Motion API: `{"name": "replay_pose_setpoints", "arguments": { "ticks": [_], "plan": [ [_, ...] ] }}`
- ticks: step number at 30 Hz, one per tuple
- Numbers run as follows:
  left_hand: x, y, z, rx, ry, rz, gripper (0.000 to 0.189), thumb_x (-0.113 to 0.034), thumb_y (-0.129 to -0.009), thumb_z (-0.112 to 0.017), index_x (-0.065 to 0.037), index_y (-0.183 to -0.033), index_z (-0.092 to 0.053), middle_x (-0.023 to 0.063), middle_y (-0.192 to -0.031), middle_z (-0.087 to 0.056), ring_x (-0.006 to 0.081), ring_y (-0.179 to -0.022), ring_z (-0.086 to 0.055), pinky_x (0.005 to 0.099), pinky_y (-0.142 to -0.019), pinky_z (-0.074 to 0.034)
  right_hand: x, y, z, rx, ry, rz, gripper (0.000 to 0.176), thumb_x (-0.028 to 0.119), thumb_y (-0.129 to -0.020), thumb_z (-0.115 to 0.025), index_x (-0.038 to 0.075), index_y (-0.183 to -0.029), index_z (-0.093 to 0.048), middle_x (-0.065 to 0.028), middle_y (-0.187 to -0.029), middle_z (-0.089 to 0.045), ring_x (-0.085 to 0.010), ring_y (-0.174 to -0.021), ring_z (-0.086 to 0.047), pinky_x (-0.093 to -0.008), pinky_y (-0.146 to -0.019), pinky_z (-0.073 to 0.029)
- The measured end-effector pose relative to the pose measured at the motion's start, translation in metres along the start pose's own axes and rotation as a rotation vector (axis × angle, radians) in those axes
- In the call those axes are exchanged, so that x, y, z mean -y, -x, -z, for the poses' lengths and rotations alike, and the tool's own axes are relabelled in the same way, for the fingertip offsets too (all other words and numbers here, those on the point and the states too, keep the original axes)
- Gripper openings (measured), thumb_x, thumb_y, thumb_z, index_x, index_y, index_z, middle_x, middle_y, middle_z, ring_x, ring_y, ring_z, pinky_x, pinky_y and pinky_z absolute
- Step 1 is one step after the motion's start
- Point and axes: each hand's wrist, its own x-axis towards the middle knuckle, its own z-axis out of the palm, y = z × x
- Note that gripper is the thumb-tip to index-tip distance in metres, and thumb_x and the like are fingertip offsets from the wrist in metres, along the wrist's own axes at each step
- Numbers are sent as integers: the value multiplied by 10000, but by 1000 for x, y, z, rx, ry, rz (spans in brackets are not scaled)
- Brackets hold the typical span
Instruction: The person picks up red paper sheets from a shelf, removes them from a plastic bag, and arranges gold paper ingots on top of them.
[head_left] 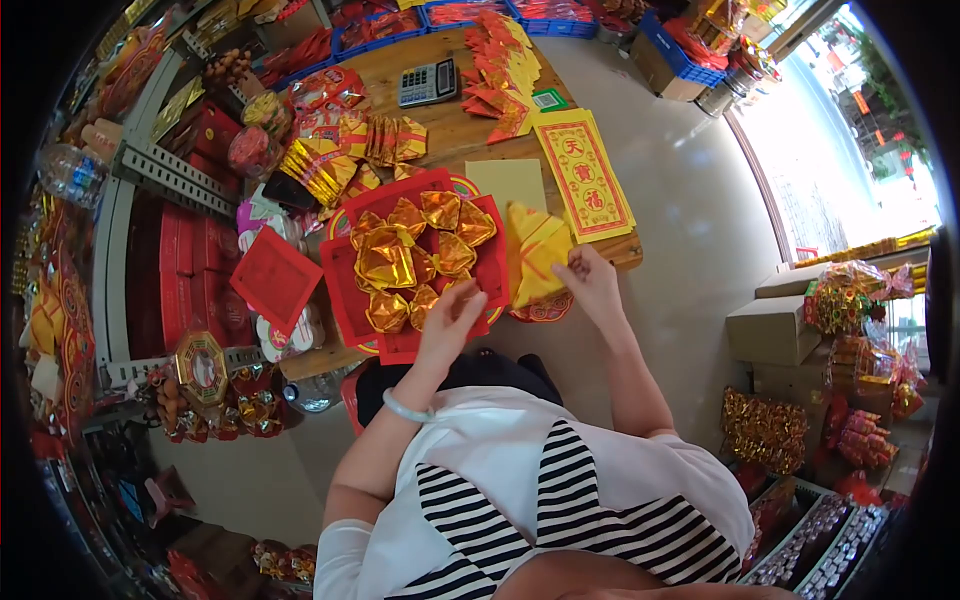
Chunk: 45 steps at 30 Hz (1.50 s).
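Note:
My left hand (453, 322) is over the near edge of a red tray (492, 262), its fingers loosely bent and apart, with nothing visible in them. Several shiny gold folded-paper ingots (385, 258) fill the tray, some close to my left fingertips. My right hand (596, 290) pinches the right edge of a folded yellow paper (533, 250) with red lines, just right of the tray. Behind it lies a plain tan square sheet (505, 182). A stack of yellow papers with red print (585, 175) is at the table's right edge.
The wooden table (400, 55) also carries a calculator (428, 83), a fan of red and yellow papers (500, 80) and gold paper packets (325, 170). A red square sheet (277, 280) is left of the tray. Metal shelving (175, 180) stands at left, cardboard boxes (775, 330) at right.

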Motion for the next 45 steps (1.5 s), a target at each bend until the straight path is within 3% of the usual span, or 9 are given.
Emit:
{"name": "replay_pose_setpoints", "arguments": {
  "ticks": [3, 9, 13, 18, 23, 28, 39, 43, 45],
  "plan": [
    [6, -6, -7, 132, 42, 12, 302, -193, -949, -600, -3, -1184, -594, 68, -1137, -629, 122, -979, -579, 248, -870, -461, 25, 26, -14, 269, -119, -29, 113, 69, -857, -658, 20, -943, -604, -6, -741, -553, -69, -614, -459, -186, -574, -387],
    [-15, 13, -9, 107, -7, 262, 399, -266, -940, -622, -8, -1236, -553, 95, -1185, -615, 143, -1010, -594, 262, -890, -468, 30, 37, -45, 347, -548, -247, 133, 94, -937, -570, 8, -1033, -604, -29, -824, -623, -68, -669, -547, -177, -607, -437],
    [-37, 21, 2, 241, 688, 398, 488, -316, -937, -620, -23, -1306, -494, 120, -1269, -581, 185, -1092, -591, 305, -945, -459, 45, 37, -54, 431, -1039, -573, 220, 126, -989, -492, -7, -1144, -573, -64, -945, -674, -103, -776, -638, -200, -675, -507],
    [-3, 13, 21, 410, 1023, 358, 528, -280, -950, -590, -42, -1389, -416, 124, -1320, -541, 213, -1135, -568, 339, -977, -446, 35, 33, -60, 719, -1217, -619, 291, 142, -983, -507, -20, -1223, -527, -104, -1074, -669, -145, -881, -670, -243, -746, -546],
    [-13, 22, 17, 481, 1034, 285, 563, -213, -943, -585, -57, -1434, -358, 121, -1319, -538, 228, -1177, -542, 346, -1015, -422, 21, 23, -67, 914, -1308, -559, 315, 154, -987, -493, -20, -1249, -517, -115, -1101, -654, -160, -891, -663, -251, -751, -545],
    [-32, 20, 17, 338, 918, 180, 565, -155, -935, -570, -54, -1444, -347, 111, -1320, -532, 214, -1177, -535, 333, -1033, -408, 27, 19, -68, 578, -1103, -770, 314, 164, -996, -469, -13, -1251, -515, -123, -1153, -629, -171, -952, -647, -258, -779, -539],
    [-43, 26, 29, 234, 50, 163, 582, -87, -849, -688, -14, -1367, -436, 87, -1178, -612, 183, -1005, -605, 266, -891, -483, 27, 23, -78, 551, -969, -620, 326, 224, -1013, -444, 11, -1245, -527, -94, -1172, -609, -182, -995, -611, -283, -849, -510],
    [-16, 19, 38, 173, -73, 80, 500, -99, -798, -756, 8, -1241, -550, 94, -1074, -645, 173, -877, -622, 245, -781, -508, 38, 28, -74, 495, -441, -161, 284, 195, -973, -530, 25, -1198, -564, -84, -1123, -621, -188, -919, -596, -289, -791, -497],
    [-9, 19, 36, 175, -143, 47, 456, -112, -804, -752, 11, -1204, -569, 92, -1043, -649, 167, -851, -619, 244, -761, -507, 45, 30, -71, 478, -279, -56, 284, 190, -952, -560, 31, -1188, -572, -82, -1116, -622, -186, -898, -590, -288, -776, -490]
  ]
}}
